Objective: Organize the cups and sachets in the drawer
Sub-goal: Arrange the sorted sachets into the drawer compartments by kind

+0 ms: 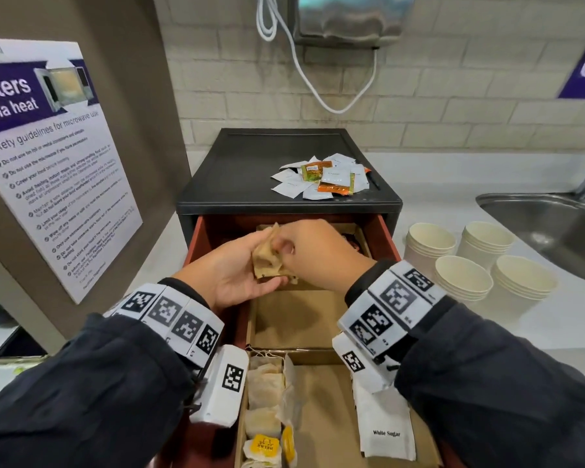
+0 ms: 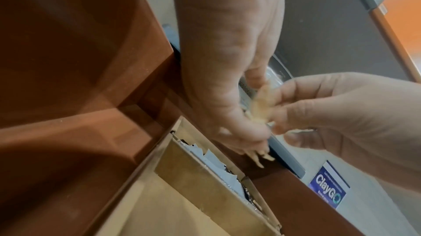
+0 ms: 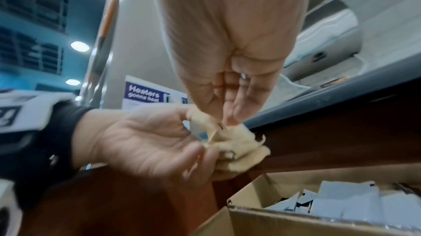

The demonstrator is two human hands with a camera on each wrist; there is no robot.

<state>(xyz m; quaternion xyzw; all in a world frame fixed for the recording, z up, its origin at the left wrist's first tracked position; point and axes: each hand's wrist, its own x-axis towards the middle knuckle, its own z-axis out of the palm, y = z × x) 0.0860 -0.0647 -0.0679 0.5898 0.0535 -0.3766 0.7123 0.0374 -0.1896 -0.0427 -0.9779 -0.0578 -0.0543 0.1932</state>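
Over the open red-brown drawer (image 1: 192, 244), my left hand (image 1: 232, 275) lies palm up and cradles a crumpled bunch of tan tea bags (image 1: 267, 261). My right hand (image 1: 304, 251) reaches in from above and pinches the same bunch between thumb and fingers. The pinch shows close up on the tea bags (image 3: 234, 144) in the right wrist view and on the tea bags (image 2: 259, 106) in the left wrist view. Loose sachets (image 1: 321, 177) lie piled on the black cabinet top. Several stacks of paper cups (image 1: 463, 278) stand on the counter to the right.
Cardboard dividers (image 1: 294, 352) split the drawer. The near compartment holds tea bags (image 1: 264, 393) and White Sugar sachets (image 1: 387, 423); a far box holds white sachets (image 3: 341, 200). A steel sink (image 1: 537, 224) lies far right, a phone (image 1: 17, 346) and a wall sign at left.
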